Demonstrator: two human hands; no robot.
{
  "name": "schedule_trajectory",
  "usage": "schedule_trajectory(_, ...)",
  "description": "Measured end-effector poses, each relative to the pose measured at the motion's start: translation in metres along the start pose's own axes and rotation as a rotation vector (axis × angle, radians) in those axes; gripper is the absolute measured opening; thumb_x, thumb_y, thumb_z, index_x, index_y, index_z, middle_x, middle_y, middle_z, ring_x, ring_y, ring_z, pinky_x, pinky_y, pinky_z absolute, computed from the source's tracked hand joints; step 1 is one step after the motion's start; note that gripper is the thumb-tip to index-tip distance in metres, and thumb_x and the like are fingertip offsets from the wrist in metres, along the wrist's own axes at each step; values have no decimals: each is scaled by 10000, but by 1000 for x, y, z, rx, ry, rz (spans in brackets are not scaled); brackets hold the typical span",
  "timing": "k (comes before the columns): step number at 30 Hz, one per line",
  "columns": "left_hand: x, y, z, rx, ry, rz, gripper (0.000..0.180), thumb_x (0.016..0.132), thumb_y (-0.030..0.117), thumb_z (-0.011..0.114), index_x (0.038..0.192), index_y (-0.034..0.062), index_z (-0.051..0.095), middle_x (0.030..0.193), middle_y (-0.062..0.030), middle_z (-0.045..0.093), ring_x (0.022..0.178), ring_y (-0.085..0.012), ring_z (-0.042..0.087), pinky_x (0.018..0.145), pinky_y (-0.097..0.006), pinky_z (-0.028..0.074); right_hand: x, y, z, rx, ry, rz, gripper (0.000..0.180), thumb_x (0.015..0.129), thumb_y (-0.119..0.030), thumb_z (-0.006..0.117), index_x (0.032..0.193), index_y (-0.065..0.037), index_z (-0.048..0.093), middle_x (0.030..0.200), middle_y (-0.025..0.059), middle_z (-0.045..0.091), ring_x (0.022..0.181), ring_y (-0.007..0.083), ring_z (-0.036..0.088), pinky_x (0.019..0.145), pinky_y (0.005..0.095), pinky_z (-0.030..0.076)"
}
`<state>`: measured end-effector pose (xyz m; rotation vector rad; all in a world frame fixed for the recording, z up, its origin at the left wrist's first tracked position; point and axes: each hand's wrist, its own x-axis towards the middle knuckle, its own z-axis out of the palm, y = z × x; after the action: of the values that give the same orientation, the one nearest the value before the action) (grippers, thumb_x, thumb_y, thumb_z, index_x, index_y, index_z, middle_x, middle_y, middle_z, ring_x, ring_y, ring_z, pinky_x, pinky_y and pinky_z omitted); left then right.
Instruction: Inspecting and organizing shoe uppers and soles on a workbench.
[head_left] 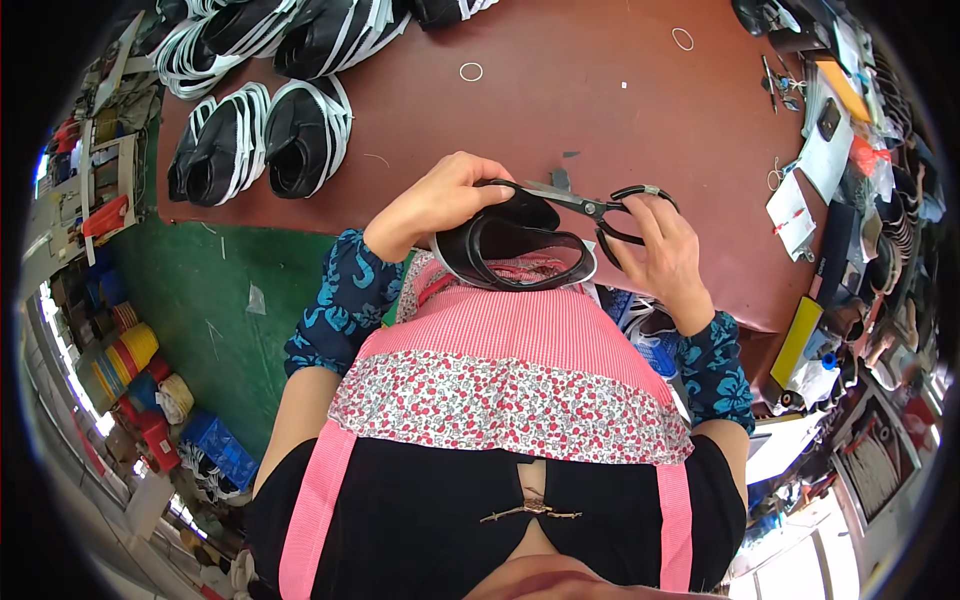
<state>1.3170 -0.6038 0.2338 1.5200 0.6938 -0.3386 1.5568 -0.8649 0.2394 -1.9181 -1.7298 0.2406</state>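
My left hand (440, 205) pinches the far edge of a black shoe upper (462, 252) with pale trim, thumb on top and fingers partly hidden behind it. The upper lies against my pink apron (500, 325) at the table's near edge, its opening facing up. A pair of scissors (594, 209) with black handles is in my right hand (668, 260), fingers through the loops. The handles are spread, and the blades point left toward the piece of the upper beside my left thumb. Whether the blades touch it I cannot tell.
Stacks of black-and-white shoe uppers (310, 135) stand at the far left of the red-brown table (560, 60). Two pale rubber bands (471, 72) lie farther back. Papers (795, 210), a dark phone (829, 118) and other clutter line the right side. Green floor (250, 270) shows at left.
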Motion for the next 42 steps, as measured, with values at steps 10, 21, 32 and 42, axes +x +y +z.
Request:
schedule_trajectory(10,12,-6,3,-16,11,-3,227,1095,123,707,1199,-62,790,979,-33,789,890,-97,700,828,-286,583,4,6,8,-10,23,-44,524,868,-218,912,1312,-18,717,1181,166,754,1024,366,765,843,421,635)
schedule_trajectory(21,20,-11,3,-109,-32,17,217,1105,116,706,1208,-55,792,992,-27,794,891,-89,708,834,-274,585,0,25,19,22,-7,-54,526,864,-217,913,1316,-29,722,1184,168,761,1031,351,769,826,410,633)
schedule_trajectory(32,38,-9,-12,-98,-75,34,207,1118,108,699,1223,-47,788,1008,-13,796,909,-69,703,830,-258,579,26,41,22,89,-53,-34,501,846,-195,907,1287,-30,735,1193,173,769,1046,380,769,853,440,639)
schedule_trajectory(42,11,-28,-55,589,322,616,308,960,-7,762,1247,90,821,1227,-117,814,1158,-346,770,1004,-452,612,-81,128,88,70,183,758,482,986,-130,821,1430,-27,664,1371,211,721,1274,452,696,1086,507,560)
